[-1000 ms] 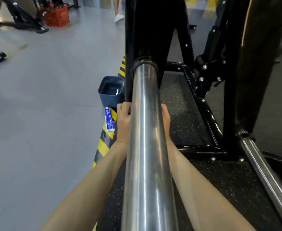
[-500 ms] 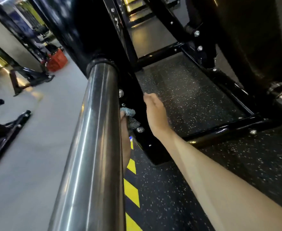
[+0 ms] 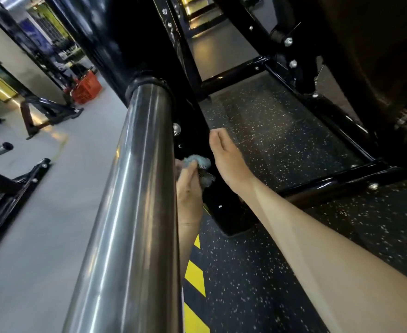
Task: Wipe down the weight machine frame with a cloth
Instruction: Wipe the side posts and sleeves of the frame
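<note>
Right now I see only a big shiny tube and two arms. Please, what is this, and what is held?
A camera on a person's head looks down at that person's own arms. The tube is a steel bar of a gym weight machine, joined to its black frame. The left hand, partly behind the bar, grips a small bluish cloth against the frame. The right hand holds nothing, fingers loosely curled. Underneath is speckled rubber floor with yellow-black stripes.

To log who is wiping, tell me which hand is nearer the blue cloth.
Left. The left hand grips the blue cloth; the right hand sits close beside it on its right, holding nothing.
</note>
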A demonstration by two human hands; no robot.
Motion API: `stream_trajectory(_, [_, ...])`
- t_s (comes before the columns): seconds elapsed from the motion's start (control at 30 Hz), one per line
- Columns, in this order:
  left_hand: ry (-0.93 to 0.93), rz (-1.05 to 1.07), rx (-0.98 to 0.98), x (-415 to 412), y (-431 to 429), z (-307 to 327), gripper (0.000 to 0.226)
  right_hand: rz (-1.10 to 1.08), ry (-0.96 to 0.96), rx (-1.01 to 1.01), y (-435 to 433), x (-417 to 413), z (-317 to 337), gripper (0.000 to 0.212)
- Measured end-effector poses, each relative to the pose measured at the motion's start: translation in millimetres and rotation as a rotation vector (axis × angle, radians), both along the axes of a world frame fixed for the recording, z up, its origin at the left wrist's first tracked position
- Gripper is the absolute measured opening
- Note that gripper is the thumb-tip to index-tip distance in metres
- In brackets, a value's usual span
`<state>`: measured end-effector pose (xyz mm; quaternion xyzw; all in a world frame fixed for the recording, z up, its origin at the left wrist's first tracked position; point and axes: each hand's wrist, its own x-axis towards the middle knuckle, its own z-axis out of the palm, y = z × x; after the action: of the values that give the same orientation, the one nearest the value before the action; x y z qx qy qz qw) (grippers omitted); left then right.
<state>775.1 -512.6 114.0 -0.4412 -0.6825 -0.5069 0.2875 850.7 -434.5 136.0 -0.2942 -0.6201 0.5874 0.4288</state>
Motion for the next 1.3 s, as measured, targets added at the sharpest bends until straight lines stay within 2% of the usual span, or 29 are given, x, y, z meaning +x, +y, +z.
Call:
stream_trajectory(0.07, [0.116, -0.112, -0.007, 5, -6, 9, 0.006, 0.005, -0.010, -0.010, 0, 0, 1, 0.028])
stream_trajectory(0.13, [0.025, -0.138, 0.052, 16, -7, 29, 0.014, 0.004, -0.013, -0.029, -1, -1, 2, 0.027])
stream_trajectory(0.23, [-0.075, -0.124, 0.162, 13, 3, 35, 0.008, -0.011, -0.032, -0.020, 0, -3, 1, 0.030])
stream_trajectory(0.37, [0.121, -0.058, -0.047, 5, -6, 14, 0.011, 0.002, -0.014, 0.021, 0, -2, -2, 0.031])
stream_trajectory(0.5, [-0.070, -0.086, 0.135, 16, 0, 25, 0.011, -0.001, -0.012, 0.028, 2, -4, -4, 0.034])
stream_trajectory(0.7, [-0.048, -0.101, -0.061, 19, -7, 29, 0.015, 0.018, 0.000, 0.019, 2, -2, 0, 0.028])
stream_trajectory(0.73, [-0.123, -0.081, -0.027, 24, -7, 36, 0.018, 0.016, 0.008, 0.012, 2, -2, 0, 0.026])
stream_trajectory(0.8, [-0.159, 0.021, 0.079, 29, -3, 46, 0.016, 0.013, 0.010, 0.006, 2, -2, 0, 0.026])
stream_trajectory(0.83, [-0.200, 0.005, 0.118, 32, 0, 45, 0.014, 0.014, 0.003, 0.011, 3, -3, -1, 0.027])
stream_trajectory(0.9, [-0.168, -0.032, 0.121, 28, 2, 38, 0.013, 0.017, -0.005, 0.021, 4, -3, -1, 0.027])
stream_trajectory(0.97, [-0.136, -0.080, 0.029, 23, -3, 42, 0.012, 0.017, 0.005, 0.016, 4, -3, -1, 0.026])
stream_trajectory(1.07, [-0.209, -0.092, 0.010, 23, -10, 58, 0.015, 0.005, 0.019, 0.006, 1, -3, -1, 0.025])
stream_trajectory(1.13, [-0.032, 0.021, -0.041, 24, -11, 64, 0.020, -0.001, 0.022, 0.005, 1, -3, -1, 0.025])
stream_trajectory(1.2, [-0.103, -0.143, -0.059, 28, -10, 55, 0.017, 0.004, 0.021, 0.005, 2, -3, -1, 0.024])
stream_trajectory(1.3, [0.035, -0.060, -0.145, 17, -9, 29, 0.010, 0.052, 0.010, -0.002, 6, -1, -1, 0.023])
